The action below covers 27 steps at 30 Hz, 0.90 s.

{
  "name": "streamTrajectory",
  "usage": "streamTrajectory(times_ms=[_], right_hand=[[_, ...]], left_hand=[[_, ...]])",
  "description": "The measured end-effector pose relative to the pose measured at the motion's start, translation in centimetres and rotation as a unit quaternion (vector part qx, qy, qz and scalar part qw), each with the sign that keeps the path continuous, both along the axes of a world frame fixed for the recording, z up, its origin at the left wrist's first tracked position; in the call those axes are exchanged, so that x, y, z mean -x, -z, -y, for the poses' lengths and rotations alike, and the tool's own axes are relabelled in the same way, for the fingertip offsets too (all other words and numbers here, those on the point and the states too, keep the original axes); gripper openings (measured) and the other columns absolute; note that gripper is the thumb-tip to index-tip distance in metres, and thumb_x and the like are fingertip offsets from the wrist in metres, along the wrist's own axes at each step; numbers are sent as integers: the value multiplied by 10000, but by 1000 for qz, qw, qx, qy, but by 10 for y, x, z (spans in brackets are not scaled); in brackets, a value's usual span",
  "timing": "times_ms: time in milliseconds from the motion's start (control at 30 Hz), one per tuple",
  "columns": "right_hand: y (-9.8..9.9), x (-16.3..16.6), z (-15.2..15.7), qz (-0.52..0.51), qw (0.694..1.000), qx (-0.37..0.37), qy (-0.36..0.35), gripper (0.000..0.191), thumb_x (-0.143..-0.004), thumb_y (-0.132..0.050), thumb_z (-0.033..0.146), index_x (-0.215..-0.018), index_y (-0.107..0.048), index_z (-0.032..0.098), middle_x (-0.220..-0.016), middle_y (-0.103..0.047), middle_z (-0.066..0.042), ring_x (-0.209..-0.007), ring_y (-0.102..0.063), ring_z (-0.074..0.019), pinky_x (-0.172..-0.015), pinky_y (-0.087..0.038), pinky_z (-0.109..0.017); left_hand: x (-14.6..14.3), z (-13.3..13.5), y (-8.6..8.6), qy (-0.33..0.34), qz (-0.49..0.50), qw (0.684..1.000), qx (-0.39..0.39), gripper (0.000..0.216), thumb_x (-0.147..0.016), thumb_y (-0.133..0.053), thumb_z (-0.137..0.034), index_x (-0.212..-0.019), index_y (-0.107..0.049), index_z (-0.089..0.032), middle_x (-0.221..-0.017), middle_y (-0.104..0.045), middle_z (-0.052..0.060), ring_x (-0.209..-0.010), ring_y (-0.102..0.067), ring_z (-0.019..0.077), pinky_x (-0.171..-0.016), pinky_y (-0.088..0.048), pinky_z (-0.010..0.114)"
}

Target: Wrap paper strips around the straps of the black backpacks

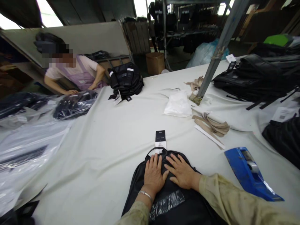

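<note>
A black backpack (138,187) lies flat on the white-covered table directly before me. My left hand (154,173) presses on its upper part, fingers stretched out. Beside it my right hand (181,172) rests flat on the same backpack with its fingers spread. The two thumbs almost meet. A black and white hang tag (160,137) sticks out past the top handle onto the table. Between my forearms a strip of clear plastic (167,203) shows on the bag's front. The lower end of the backpack runs out of view.
To the right lies a blue tape dispenser (250,175), with beige strips (212,125) and a white plastic packet (178,104) farther back. Black bags (253,75) are piled at the right near a metal post (222,47). A co-worker (77,72) handles a plastic-wrapped bag (75,104) at the left.
</note>
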State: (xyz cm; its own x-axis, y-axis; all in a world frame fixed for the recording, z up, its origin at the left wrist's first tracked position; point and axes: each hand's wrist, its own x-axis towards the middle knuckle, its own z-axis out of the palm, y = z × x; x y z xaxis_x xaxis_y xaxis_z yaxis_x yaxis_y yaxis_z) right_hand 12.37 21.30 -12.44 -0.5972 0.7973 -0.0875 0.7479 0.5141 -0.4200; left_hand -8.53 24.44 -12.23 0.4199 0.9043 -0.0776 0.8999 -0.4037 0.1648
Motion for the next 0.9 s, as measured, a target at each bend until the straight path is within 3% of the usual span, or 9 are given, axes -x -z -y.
streamTrajectory(times_ms=[100, 200, 300, 400, 467, 567, 733, 833, 900], right_hand=[[8, 2, -3, 7, 1000, -13, 4, 694, -872, -553, 489, -1499, -344, 276, -1612, -174, -92, -1477, -63, -354, -1143, -61, -616], [6, 3, -6, 12, 1000, -19, 8, 667, -880, -550, 449, -1493, -355, 273, -1611, -174, -99, -1478, -66, -346, -1141, -78, -614], [-4, 0, -8, -5, 1000, 21, 13, 779, -838, -602, 452, -1520, -288, 246, -1613, -155, -117, -1478, -86, -337, -1149, -108, -592], [-20, -15, -5, -73, 990, 74, 99, 866, -803, -636, 424, -1532, -249, 163, -1582, -227, -179, -1450, -217, -316, -1155, -214, -503], [-33, -35, 7, -118, 964, 116, 209, 818, -785, -649, 371, -1493, -334, 108, -1508, -367, -216, -1376, -371, -306, -1121, -304, -453], [-50, -76, 45, -139, 926, 181, 302, 605, -754, -665, 330, -1298, -575, 80, -1242, -637, -183, -1109, -614, -275, -962, -468, -399], [-63, -130, 155, -196, 857, 356, 317, 282, -624, -745, 299, -856, -721, 141, -737, -717, -11, -681, -656, -165, -649, -520, -270], [-81, -130, 201, -278, 788, 442, 326, 324, -552, -785, 294, -822, -699, 136, -660, -691, 1, -586, -629, -149, -579, -505, -259], [-105, -119, 208, -393, 746, 445, 301, 343, -580, -787, 337, -831, -688, 125, -694, -699, -19, -618, -642, -148, -616, -511, -265]], left_hand=[[-13, 21, -37, -14, -23, 999, 41, 736, -851, -516, -509, -1470, -385, -133, -1572, -286, 170, -1472, -141, 373, -1179, -83, 595], [-25, 94, -48, 65, 21, 995, 74, 794, -820, -552, -552, -1504, -320, -223, -1615, -164, 109, -1481, -32, 388, -1169, -18, 649], [-30, 184, -19, 230, 65, 940, 243, 619, -902, -444, -485, -1478, -218, -499, -1607, -159, -19, -1473, -146, 355, -1135, -190, 686], [-26, 238, 17, 244, 49, 917, 312, 537, -945, -342, -405, -1436, -218, -584, -1598, -134, -50, -1473, -150, 311, -1152, -208, 646], [-24, 247, 22, 245, 40, 922, 295, 670, -887, -485, -443, -1475, -173, -522, -1610, -42, -7, -1477, -76, 342, -1152, -155, 669], [-25, 242, 6, 248, 35, 932, 262, 945, -724, -665, -559, -1507, -150, -439, -1617, 51, 34, -1476, 0, 374, -1158, -90, 659], [-30, 240, -22, 228, 24, 945, 232, 990, -666, -675, -642, -1504, -200, -415, -1630, 20, 21, -1489, 18, 316, -1194, -44, 539], [-32, 240, -25, 228, 22, 947, 223, 986, -657, -674, -650, -1499, -222, -410, -1632, -15, 34, -1491, -1, 304, -1193, -49, 515], [-34, 241, -28, 230, 19, 948, 219, 974, -656, -678, -635, -1496, -240, -406, -1632, -30, 40, -1492, -12, 302, -1192, -57, 507]])
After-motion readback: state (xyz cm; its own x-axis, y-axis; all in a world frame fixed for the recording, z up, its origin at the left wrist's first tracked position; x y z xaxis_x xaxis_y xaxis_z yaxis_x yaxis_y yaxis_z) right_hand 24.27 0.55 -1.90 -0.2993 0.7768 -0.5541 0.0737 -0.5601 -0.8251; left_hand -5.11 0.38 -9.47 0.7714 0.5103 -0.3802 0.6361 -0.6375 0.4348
